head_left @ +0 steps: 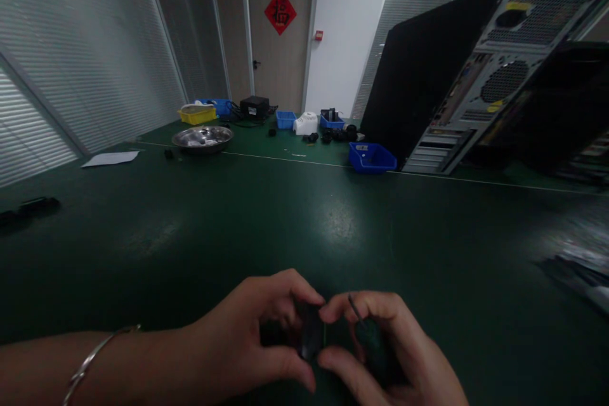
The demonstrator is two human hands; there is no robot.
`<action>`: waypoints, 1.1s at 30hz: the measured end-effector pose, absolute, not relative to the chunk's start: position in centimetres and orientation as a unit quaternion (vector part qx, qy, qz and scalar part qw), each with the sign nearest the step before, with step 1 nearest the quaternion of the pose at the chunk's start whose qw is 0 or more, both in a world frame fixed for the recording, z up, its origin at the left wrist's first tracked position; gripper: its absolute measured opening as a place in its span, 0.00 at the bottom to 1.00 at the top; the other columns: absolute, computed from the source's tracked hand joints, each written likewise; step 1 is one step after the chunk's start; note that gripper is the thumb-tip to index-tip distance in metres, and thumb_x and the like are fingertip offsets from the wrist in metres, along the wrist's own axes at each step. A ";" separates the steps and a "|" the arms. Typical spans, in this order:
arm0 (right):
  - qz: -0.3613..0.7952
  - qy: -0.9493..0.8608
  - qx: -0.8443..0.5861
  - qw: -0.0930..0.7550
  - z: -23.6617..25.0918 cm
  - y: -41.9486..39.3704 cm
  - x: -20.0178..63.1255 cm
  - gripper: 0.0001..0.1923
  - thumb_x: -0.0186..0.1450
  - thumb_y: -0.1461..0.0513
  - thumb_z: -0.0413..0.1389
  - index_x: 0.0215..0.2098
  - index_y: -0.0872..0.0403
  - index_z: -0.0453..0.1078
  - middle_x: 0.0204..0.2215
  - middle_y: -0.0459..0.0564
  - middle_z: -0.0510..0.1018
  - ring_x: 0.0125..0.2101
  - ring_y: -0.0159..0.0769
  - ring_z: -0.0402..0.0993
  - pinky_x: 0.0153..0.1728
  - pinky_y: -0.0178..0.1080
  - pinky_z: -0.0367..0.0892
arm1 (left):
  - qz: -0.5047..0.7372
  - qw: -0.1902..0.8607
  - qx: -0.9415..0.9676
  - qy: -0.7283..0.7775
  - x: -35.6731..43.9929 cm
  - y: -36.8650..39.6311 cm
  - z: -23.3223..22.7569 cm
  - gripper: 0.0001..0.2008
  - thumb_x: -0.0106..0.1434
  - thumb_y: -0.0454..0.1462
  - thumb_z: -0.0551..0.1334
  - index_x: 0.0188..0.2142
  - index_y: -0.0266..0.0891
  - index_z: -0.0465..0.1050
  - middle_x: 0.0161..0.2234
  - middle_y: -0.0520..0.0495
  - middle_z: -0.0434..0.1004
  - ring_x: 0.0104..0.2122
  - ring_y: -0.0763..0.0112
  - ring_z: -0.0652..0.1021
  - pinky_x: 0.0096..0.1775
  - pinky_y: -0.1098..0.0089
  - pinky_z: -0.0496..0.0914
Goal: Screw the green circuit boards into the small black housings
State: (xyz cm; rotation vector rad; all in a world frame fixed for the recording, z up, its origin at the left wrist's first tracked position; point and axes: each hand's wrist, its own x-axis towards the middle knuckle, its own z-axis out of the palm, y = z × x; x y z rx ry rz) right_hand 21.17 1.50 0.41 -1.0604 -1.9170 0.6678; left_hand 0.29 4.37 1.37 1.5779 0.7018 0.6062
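Note:
Close to the bottom of the head view, my left hand [266, 330] pinches a small black block-like part [311, 332] between thumb and fingers. My right hand [397, 346] meets it from the other side, its thumb and index fingertip at the part's right edge, where a thin greenish line shows. Tucked in the curled fingers of that hand is a screwdriver [371, 339] with a dark handle, its thin metal shaft pointing up and left. Blur and dim light hide the part's details. Both hands are above the green table [266, 216].
A blue bin [372, 158] stands near a tilted-looking black computer case [428, 70] at right. Farther back are a steel bowl [203, 138], a yellow basket [198, 115], a white plastic housing [306, 123] and white paper [110, 158]. Dark items [38, 205] lie at far left.

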 end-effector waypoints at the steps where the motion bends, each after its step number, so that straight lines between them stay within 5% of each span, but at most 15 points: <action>1: 0.259 -0.767 -0.418 0.412 0.4 1.6 21.2 0.21 0.57 0.66 0.63 0.42 0.44 0.58 0.36 0.39 0.79 0.33 0.30 0.79 0.33 0.26 0.74 | 0.258 0.641 0.655 0.305 0.5 4.3 1.3 0.23 0.53 0.34 0.70 0.46 0.41 0.64 0.34 0.50 0.76 0.34 0.70 0.77 0.37 0.70 0.70; 9: 0.253 -0.787 -0.390 0.405 0.6 1.6 21.2 0.20 0.57 0.70 0.61 0.40 0.45 0.60 0.36 0.39 0.78 0.33 0.29 0.79 0.35 0.26 0.73 | 0.258 0.774 0.517 0.258 1.2 4.1 1.4 0.22 0.54 0.23 0.65 0.45 0.38 0.60 0.36 0.48 0.76 0.34 0.74 0.78 0.36 0.73 0.68; 14: 0.275 -0.792 -0.364 0.405 0.6 1.8 20.9 0.19 0.56 0.72 0.60 0.39 0.46 0.61 0.37 0.40 0.78 0.36 0.30 0.78 0.37 0.27 0.73 | 0.257 0.794 0.501 0.226 1.1 4.0 1.8 0.15 0.61 0.33 0.64 0.44 0.36 0.60 0.37 0.46 0.73 0.35 0.75 0.75 0.38 0.71 0.66; 25: 0.292 -0.778 -0.360 0.424 1.0 1.6 21.2 0.18 0.59 0.72 0.58 0.40 0.46 0.60 0.42 0.41 0.78 0.40 0.31 0.78 0.42 0.31 0.72 | 0.288 0.718 0.563 0.290 0.5 5.5 2.1 0.11 0.64 0.32 0.58 0.47 0.34 0.66 0.41 0.43 0.76 0.39 0.70 0.77 0.43 0.66 0.69; 33: 0.288 -0.749 -0.391 0.451 0.9 1.8 21.5 0.13 0.58 0.72 0.56 0.36 0.48 0.63 0.34 0.43 0.80 0.35 0.31 0.79 0.36 0.27 0.72 | 0.503 0.574 0.468 0.445 -4.5 13.4 1.6 0.11 0.63 0.28 0.57 0.46 0.30 0.67 0.41 0.38 0.76 0.39 0.63 0.78 0.45 0.63 0.70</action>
